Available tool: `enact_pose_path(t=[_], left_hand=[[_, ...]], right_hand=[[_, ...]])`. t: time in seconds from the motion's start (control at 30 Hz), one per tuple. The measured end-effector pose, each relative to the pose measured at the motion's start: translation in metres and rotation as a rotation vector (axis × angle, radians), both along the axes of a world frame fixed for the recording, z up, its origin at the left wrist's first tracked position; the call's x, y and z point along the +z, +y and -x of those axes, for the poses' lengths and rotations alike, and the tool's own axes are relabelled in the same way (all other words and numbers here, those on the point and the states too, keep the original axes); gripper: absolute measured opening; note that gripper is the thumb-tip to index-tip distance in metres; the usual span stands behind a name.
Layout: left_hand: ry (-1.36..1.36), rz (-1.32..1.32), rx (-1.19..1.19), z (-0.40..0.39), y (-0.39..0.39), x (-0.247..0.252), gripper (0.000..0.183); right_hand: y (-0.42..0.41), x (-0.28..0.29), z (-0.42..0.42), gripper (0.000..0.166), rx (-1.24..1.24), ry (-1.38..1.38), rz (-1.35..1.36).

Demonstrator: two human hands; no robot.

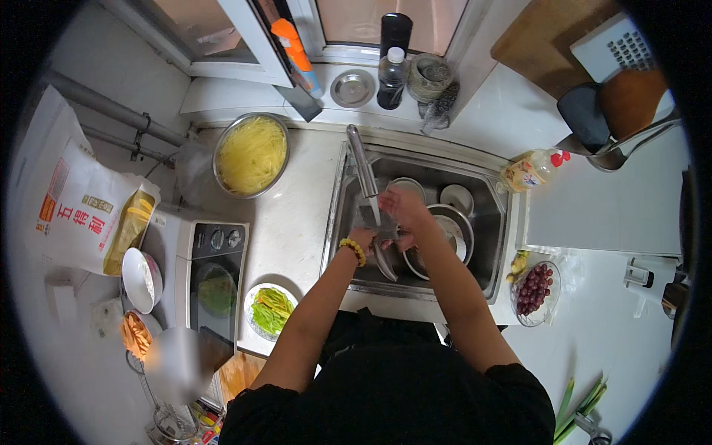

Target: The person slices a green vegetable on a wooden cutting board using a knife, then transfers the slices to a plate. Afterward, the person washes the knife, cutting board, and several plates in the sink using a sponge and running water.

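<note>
Under the metal faucet (362, 161), water runs over the flat grey blade of what looks like a cleaver (385, 262), whose curved metal handle points toward me. My left hand (364, 239), with a yellow beaded bracelet at the wrist, grips it where blade and handle meet. Beside the stream, just above the blade, my right hand (401, 204) is blurred with its fingers extended. It seems to hold nothing. Both hands are over the stainless steel sink (489, 245). A metal basin (470, 236) with dishes in it stands under my right forearm, partly hidden. Behind it is a small white bowl (457, 199).
Shredded yellow vegetable fills a metal bowl (287, 161) left of the sink. Nearer me sits a plate of cut green vegetables (271, 311), beside a microwave (217, 278). Right of the sink are a detergent bottle (525, 171) and a glass bowl of grapes (535, 295). Bottles (392, 80) line the sill.
</note>
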State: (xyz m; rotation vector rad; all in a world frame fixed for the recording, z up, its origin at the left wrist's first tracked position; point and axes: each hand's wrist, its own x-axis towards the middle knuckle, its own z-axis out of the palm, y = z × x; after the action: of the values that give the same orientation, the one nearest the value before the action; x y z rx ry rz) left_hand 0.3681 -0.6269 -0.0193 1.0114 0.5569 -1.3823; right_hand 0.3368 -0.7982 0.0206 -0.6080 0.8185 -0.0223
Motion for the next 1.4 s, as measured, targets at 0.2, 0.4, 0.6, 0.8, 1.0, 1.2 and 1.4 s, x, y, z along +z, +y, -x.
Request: enact_pose_path(t=[0.2, 0.4, 0.6, 0.8, 1.0, 1.2, 1.4], left_hand=[[-0.035, -0.016, 0.053, 0.026, 0.012, 0.006, 0.021], [-0.094, -0.086, 0.075, 0.044, 0.022, -0.009, 0.017], [-0.427, -0.214, 0.064, 0.061, 0.028, 0.004, 0.02], [-0.765, -0.375, 0.151, 0.068, 0.054, 0.007, 0.026], [-0.533, -0.409, 0.393, 0.097, 0.102, 0.071, 0.046], [-0.68, -0.475, 0.487, 0.153, 0.178, 0.091, 0.031], [-0.801, -0.5, 0.672, 0.207, 0.27, 0.104, 0.025]], right_hand=[[-0.021, 0.05, -0.042, 0.065, -0.405, -0.167, -0.646], [0.007, 0.062, 0.002, 0.035, 0.308, 0.115, 0.456], [0.063, 0.089, 0.105, 0.031, 1.204, -0.101, 1.382], [0.106, 0.093, 0.141, 0.038, 1.089, 0.021, 1.351], [0.142, 0.045, 0.128, 0.04, 0.964, -0.248, 1.563], [0.192, 0.018, 0.096, 0.041, 1.128, -0.103, 1.64], [0.216, -0.016, 0.091, 0.039, 1.003, -0.234, 1.728]])
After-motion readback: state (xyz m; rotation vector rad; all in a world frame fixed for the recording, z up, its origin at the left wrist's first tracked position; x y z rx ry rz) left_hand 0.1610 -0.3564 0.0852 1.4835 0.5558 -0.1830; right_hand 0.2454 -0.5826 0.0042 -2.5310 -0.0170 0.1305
